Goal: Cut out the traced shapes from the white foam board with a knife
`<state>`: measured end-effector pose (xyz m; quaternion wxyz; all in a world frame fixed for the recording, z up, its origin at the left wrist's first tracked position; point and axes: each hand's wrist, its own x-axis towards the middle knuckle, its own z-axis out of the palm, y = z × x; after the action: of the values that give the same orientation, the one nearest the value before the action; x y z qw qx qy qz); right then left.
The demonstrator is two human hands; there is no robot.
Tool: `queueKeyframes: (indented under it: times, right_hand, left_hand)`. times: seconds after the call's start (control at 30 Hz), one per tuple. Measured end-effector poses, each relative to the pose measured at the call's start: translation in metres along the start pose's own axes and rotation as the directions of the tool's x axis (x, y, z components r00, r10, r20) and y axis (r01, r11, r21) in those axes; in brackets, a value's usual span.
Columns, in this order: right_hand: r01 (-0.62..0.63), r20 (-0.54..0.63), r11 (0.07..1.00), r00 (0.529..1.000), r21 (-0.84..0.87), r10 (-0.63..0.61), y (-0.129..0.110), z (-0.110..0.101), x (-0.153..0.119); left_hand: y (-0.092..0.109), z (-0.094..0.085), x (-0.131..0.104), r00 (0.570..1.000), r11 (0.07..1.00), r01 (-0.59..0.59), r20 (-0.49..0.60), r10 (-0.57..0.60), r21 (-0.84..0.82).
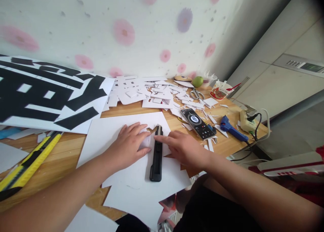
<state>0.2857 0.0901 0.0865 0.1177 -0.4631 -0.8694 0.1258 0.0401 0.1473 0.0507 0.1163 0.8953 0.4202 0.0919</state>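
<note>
A large white sheet (101, 134) with jagged cut edges lies on the wooden table. My left hand (131, 144) rests flat on it, fingers spread, beside a small notch and a pale piece near the fingertips. To its right, a black utility knife (156, 157) lies lengthwise on the sheet. My right hand (186, 147) reaches in from the right, its index finger stretched out and touching the upper part of the knife. The other fingers of that hand are curled, and nothing shows in them.
Behind are white cut scraps (158, 97), scissors (196, 94), and a green fruit (197, 81). A phone (198, 124), a blue glue gun (233, 130) and a power strip (247, 122) sit right. At left are a black-patterned board (50, 93) and a yellow cutter (30, 162).
</note>
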Motion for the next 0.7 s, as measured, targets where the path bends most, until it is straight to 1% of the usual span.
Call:
queueKeyframes:
  times: [0.07,0.13,0.27,0.33,0.4,0.47,0.53,0.57,0.6,0.63,0.67,0.7]
  right_hand:
    - [0.004,0.123,0.993,0.992,-0.120,0.011,-0.007,0.001,0.007]
    - [-0.002,0.178,0.986,0.983,-0.169,0.032,-0.013,0.000,0.011]
    - [0.024,0.215,0.971,0.976,-0.237,0.028,-0.018,-0.006,0.011]
    - [0.026,0.225,0.965,0.974,-0.262,0.035,-0.016,-0.010,0.008]
    - [0.015,0.226,0.963,0.973,-0.269,0.048,-0.013,-0.014,0.003]
    - [-0.003,0.225,0.967,0.972,-0.256,0.062,-0.009,-0.016,-0.001]
    - [-0.016,0.224,0.970,0.972,-0.241,0.072,-0.007,-0.017,-0.003]
    - [-0.024,0.219,0.970,0.972,-0.241,0.079,-0.007,-0.017,-0.004]
    - [-0.032,0.215,0.968,0.973,-0.249,0.088,-0.007,-0.017,-0.005]
    - [-0.043,0.212,0.964,0.972,-0.262,0.101,-0.008,-0.017,-0.005]
    - [-0.055,0.210,0.959,0.971,-0.278,0.117,-0.009,-0.016,-0.005]
    - [-0.065,0.210,0.954,0.969,-0.293,0.131,-0.010,-0.015,-0.005]
  left_hand:
    - [0.000,0.000,-0.001,1.000,1.000,0.001,-0.001,-0.001,-0.001]
    - [0.000,-0.001,0.000,1.000,1.000,0.003,-0.001,-0.003,-0.003]
    - [-0.004,-0.009,0.003,1.000,1.000,0.016,-0.022,-0.016,-0.009]
    - [-0.009,-0.018,0.004,0.996,0.998,0.059,-0.066,-0.059,0.001]
    - [-0.016,-0.034,-0.001,0.983,0.990,0.140,-0.120,-0.136,0.022]
    - [-0.026,-0.052,-0.014,0.961,0.971,0.234,-0.162,-0.222,0.055]
    - [-0.038,-0.069,-0.034,0.932,0.937,0.334,-0.185,-0.313,0.099]
    - [-0.046,-0.075,-0.046,0.915,0.915,0.386,-0.176,-0.363,0.120]
    - [-0.053,-0.078,-0.058,0.875,0.863,0.479,-0.173,-0.453,0.160]
    - [-0.061,-0.080,-0.070,0.844,0.821,0.535,-0.159,-0.512,0.201]
    - [-0.067,-0.079,-0.081,0.836,0.808,0.549,-0.143,-0.531,0.212]
    - [-0.072,-0.076,-0.090,0.822,0.798,0.569,-0.156,-0.548,0.196]
